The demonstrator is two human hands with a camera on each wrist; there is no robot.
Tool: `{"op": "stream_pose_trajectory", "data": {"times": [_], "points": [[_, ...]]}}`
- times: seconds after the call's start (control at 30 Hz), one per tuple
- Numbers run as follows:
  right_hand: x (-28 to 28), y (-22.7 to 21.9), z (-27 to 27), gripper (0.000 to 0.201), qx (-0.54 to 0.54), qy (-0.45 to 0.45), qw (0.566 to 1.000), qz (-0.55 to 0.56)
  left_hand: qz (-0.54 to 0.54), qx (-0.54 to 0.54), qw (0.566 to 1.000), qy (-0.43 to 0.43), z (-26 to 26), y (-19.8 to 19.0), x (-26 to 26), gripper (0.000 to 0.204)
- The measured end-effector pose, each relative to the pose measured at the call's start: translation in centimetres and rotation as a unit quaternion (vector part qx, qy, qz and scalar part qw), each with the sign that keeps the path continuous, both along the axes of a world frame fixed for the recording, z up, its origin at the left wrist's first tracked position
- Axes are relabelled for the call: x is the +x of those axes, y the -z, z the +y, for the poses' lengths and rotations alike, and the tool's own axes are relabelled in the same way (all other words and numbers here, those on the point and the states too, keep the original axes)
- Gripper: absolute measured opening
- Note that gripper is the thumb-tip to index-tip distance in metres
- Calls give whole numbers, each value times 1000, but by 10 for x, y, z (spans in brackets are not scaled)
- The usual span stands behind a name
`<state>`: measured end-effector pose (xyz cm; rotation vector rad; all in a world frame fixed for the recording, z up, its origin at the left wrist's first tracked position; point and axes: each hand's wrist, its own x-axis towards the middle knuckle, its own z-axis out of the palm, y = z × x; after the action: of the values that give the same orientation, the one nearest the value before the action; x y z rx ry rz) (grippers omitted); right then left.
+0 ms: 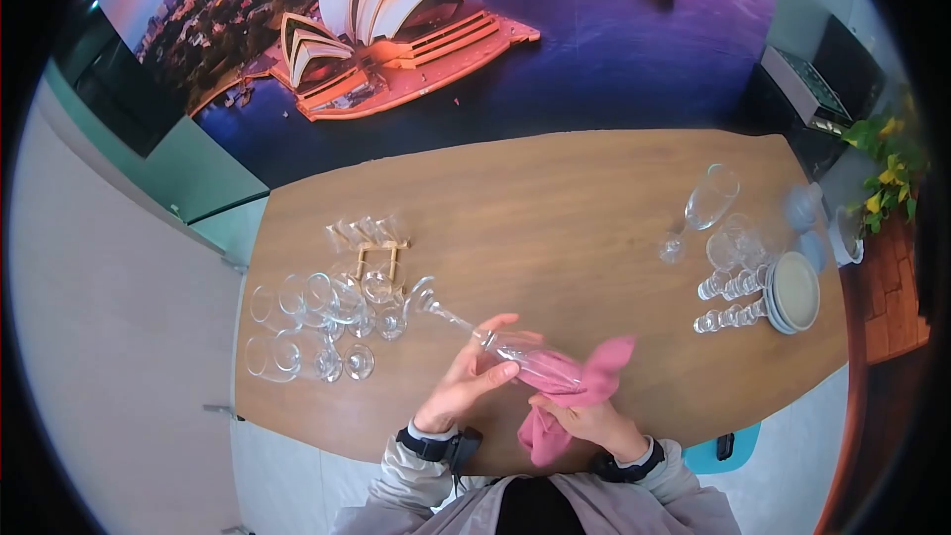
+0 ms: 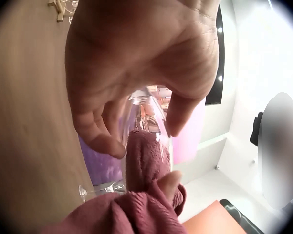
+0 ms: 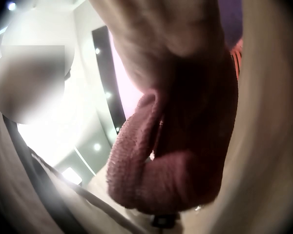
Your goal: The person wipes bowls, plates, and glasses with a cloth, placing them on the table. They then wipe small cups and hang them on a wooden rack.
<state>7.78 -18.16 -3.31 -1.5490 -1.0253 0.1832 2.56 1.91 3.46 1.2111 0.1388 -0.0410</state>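
Observation:
In the head view, a clear champagne flute (image 1: 513, 351) is tilted over the table's near side, its foot pointing up and left. My left hand (image 1: 461, 381) grips the bowl near the stem, thumb on one side and fingers on the other. With my right hand (image 1: 594, 423) I hold a pink cloth (image 1: 606, 365) at the flute's mouth. Up close in the left wrist view, part of the cloth (image 2: 144, 151) is tucked inside the bowl (image 2: 145, 113), and the right thumb (image 2: 170, 184) presses at the rim. Folds of cloth (image 3: 185, 183) hide the right fingers in the right wrist view.
Several stemmed glasses (image 1: 317, 297) stand at the table's left, beside a small wooden rack (image 1: 378, 256) with little glasses. On the right are a tall glass (image 1: 711, 198), several small glasses (image 1: 731, 317) and a stack of plates (image 1: 795, 292). A vase (image 1: 847, 233) holds yellow flowers.

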Motion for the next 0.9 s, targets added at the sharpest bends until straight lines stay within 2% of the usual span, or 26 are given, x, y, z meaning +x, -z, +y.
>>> {"op": "stream_pose_trajectory", "data": {"times": [0.03, 0.07, 0.1, 0.13, 0.17, 0.2, 0.27, 0.3, 0.33, 0.37, 0.4, 0.47, 0.5, 0.53, 0.57, 0.6, 0.67, 0.7, 0.73, 0.77, 0.8, 0.83, 0.87, 0.9], "points": [[-1, -10, -3, 48, 9, -42, 970, 239, 19, 4, 1000, -1, 2, 4, 0, 50], [0, -19, -3, 48, 17, -81, 882, 465, 17, 5, 1000, 0, 7, 11, 1, 50], [4, -21, -5, 48, 17, -81, 882, 465, 92, -10, 996, 18, 11, 19, 1, 49], [7, -22, -7, 48, -27, -101, 889, 445, 166, -25, 985, 34, 13, 25, 1, 48], [8, -23, -9, 47, -71, -123, 894, 425, 167, -26, 985, 33, 12, 22, 1, 48], [5, -18, -10, 47, -72, -124, 894, 424, 154, -4, 988, 26, 10, 17, 3, 48], [-2, -5, -9, 34, -93, -135, 837, 522, 139, 20, 990, 21, 6, 11, 8, 47], [-4, -4, -8, 34, -92, -134, 837, 522, 44, 31, 998, 21, 4, 10, 8, 46], [-6, -3, -6, 34, -37, -86, 927, 363, -50, 42, 998, 19, 2, 8, 8, 44], [-8, -4, -4, 34, 18, -37, 981, 191, -47, 43, 998, 17, -1, 2, 6, 44], [-5, -8, 0, 34, 18, -39, 980, 192, -17, 21, 1000, 10, -3, -6, 6, 46], [7, -18, 6, 40, 40, -16, 997, 57, 9, 1, 1000, 5, 3, -3, 5, 48], [7, -20, 4, 40, 41, -15, 998, 54, 60, -37, 996, 57, 14, 14, 2, 51], [3, -21, -1, 41, 13, -60, 960, 274, 112, -75, 985, 108, 20, 25, 1, 55], [0, -23, -5, 41, -16, -103, 871, 481, 113, -76, 985, 108, 20, 27, 3, 55], [-2, -28, -6, 41, -17, -104, 870, 482, 157, -38, 982, 97, 18, 28, 4, 59], [1, -36, -5, 39, -164, -110, 819, 539, 196, 2, 977, 85, 18, 26, 5, 64], [0, -29, -4, 39, -164, -109, 819, 538, 103, 2, 991, 88, 13, 12, 3, 64], [-5, -16, -4, 38, -75, -97, 913, 389, 12, 2, 996, 91, 8, 0, 0, 65], [-9, -17, -2, 36, 16, -81, 971, 225, 16, 0, 996, 92, 4, -8, 0, 65], [-6, -21, -1, 35, 9, -78, 983, 169, 19, -44, 996, 75, 0, -16, 1, 61], [-3, -26, 0, 35, 10, -78, 983, 168, 19, -86, 994, 57, -2, -20, 3, 58], [-1, -36, 0, 35, 13, -91, 956, 279, 17, -85, 995, 59, -2, -16, 0, 58], [0, -44, 1, 36, 16, -102, 916, 387, 67, -88, 992, 52, -1, -8, -4, 58]]}}
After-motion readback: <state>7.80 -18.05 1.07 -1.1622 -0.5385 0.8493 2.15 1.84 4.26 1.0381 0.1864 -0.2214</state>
